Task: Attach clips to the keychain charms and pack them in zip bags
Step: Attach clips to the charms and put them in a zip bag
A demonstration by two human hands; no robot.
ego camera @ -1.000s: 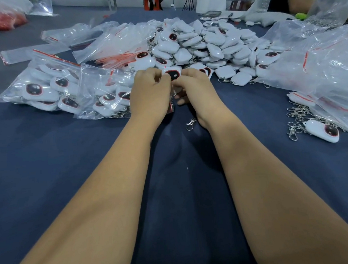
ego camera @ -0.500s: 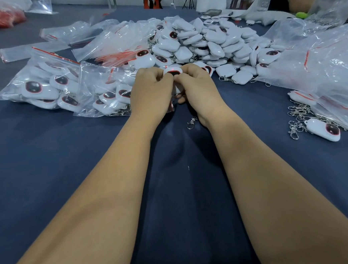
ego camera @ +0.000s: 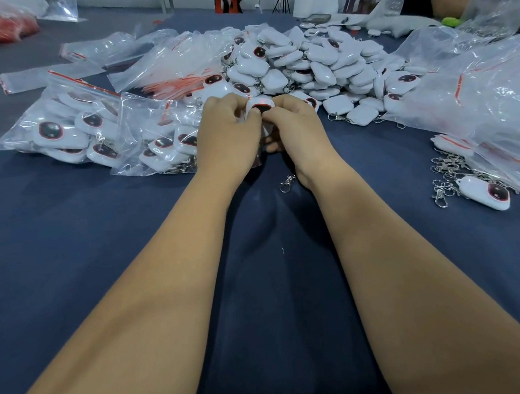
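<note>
A white charm (ego camera: 260, 107) with a dark, red-rimmed face is pinched between the curled fingers of the left hand (ego camera: 227, 134) and the right hand (ego camera: 293, 125), which are pressed close together above a dark blue table (ego camera: 69, 236). A metal clip (ego camera: 287, 182) dangles just below the right wrist. Beyond the hands a heap of loose white charms (ego camera: 310, 65) is piled. To the left of the left hand, filled zip bags (ego camera: 91, 126) are laid side by side. Well to the right of the right hand, a single charm (ego camera: 484, 193) is seen beside a tangle of spare clips (ego camera: 447, 176), at the edge of a large plastic bag (ego camera: 487, 101).
</note>
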